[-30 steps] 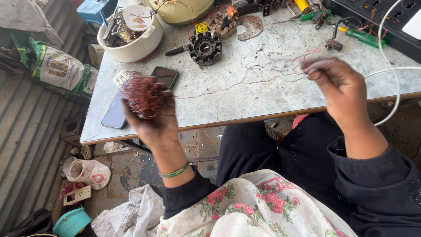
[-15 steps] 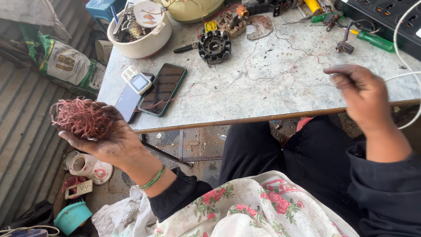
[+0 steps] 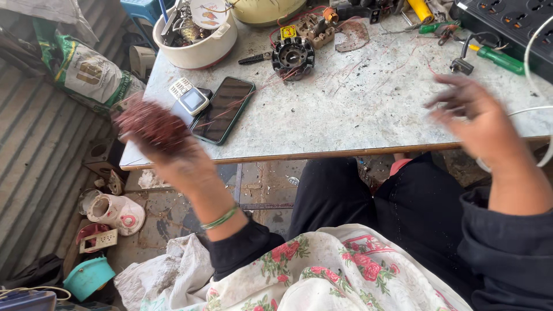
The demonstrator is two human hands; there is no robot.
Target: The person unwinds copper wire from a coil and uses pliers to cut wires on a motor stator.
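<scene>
While blurred, left hand point(image 3: 178, 158): you grasp the reddish wire tangle point(image 3: 151, 124), atop your fingers.
Right hand point(image 3: 481, 124): released, fingers spread above the desk point(image 3: 357, 109).
Smartphone point(image 3: 223, 108): just beside your left hand.

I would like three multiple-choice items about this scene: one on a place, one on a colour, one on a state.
1. Where does the smartphone lie?
A. on the table
B. on the floor
C. in the white bowl

2. What colour is the bangle on the left wrist?
A. blue
B. green
C. yellow

3. What is the state of the left hand?
A. empty
B. flat on the table
C. holding a wire bundle

Answers:
1 A, it lies flat near the table's left edge.
2 B, the band looks green.
3 C, the fingers close around reddish tangled wire.
</scene>
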